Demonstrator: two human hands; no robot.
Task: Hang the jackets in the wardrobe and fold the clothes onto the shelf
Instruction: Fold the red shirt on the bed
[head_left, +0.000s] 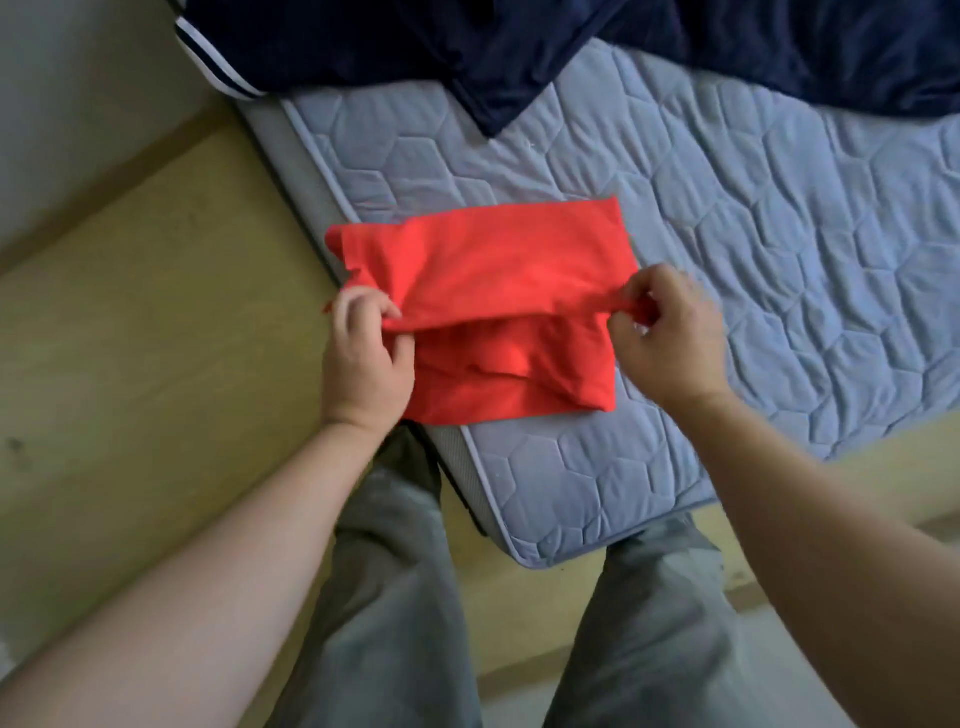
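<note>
- Red cloth (498, 291), a partly folded garment, lies on the near corner of a quilted grey-blue mattress (779, 249), its left edge reaching the mattress side.
- Left hand (363, 358) pinches the garment's left end between thumb and curled fingers; the hand covers the fabric's lower left corner.
- Right hand (670, 332) pinches the right end of the same raised fold, fingers curled round a small bunch of cloth; the fingertips are slightly blurred.
- Between the two hands the upper layer is lifted into a ridge that shadows the layer beneath, so what kind of garment it is cannot be made out.
- Dark navy clothing (519, 57) sprawls across the far side of the mattress, well apart from the red piece and cut off by the top edge; a white-striped cuff or hem (218, 67) hangs over the mattress side at upper left.
- Grey trousers (395, 597) of the person fill the lower middle of the view, either side of the mattress corner, running out of view at the bottom.
- Yellowish floor (130, 312) shows to the left, with a pale wall (62, 78) at upper left.
</note>
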